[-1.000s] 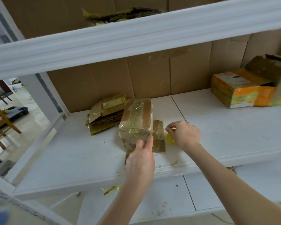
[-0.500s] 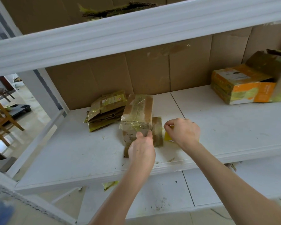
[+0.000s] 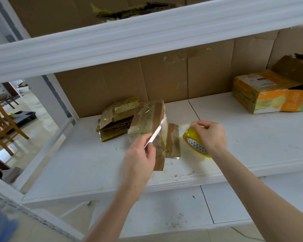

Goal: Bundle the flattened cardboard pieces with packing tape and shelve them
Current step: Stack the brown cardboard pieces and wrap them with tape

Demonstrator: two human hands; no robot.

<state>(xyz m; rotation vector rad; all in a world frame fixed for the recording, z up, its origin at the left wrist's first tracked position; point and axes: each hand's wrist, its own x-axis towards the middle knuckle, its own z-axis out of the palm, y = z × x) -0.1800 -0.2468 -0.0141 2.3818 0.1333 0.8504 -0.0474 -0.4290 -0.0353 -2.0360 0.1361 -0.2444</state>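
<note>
A taped bundle of flattened cardboard (image 3: pixel 148 123) lies on the white shelf board (image 3: pixel 77 163), partly on another flat cardboard piece (image 3: pixel 172 142). My left hand (image 3: pixel 140 159) pinches a stretched strip of clear tape (image 3: pixel 156 135) that runs up to the bundle's right edge. My right hand (image 3: pixel 210 137) grips a yellow roll of packing tape (image 3: pixel 194 144), lifted just right of the bundle. A second taped bundle (image 3: pixel 115 121) lies behind on the left.
An orange and brown open box (image 3: pixel 264 95) stands at the shelf's right back. Cardboard sheets (image 3: pixel 164 79) line the back wall. The upper shelf beam (image 3: pixel 147 37) crosses overhead with a cardboard bundle (image 3: pixel 135 9) on it. Wooden chairs (image 3: pixel 2 123) stand left, outside the rack.
My right hand has lifted the yellow tape roll into view and moved right. My left hand left the bundle's front edge and now pulls a strip of tape away from it.
</note>
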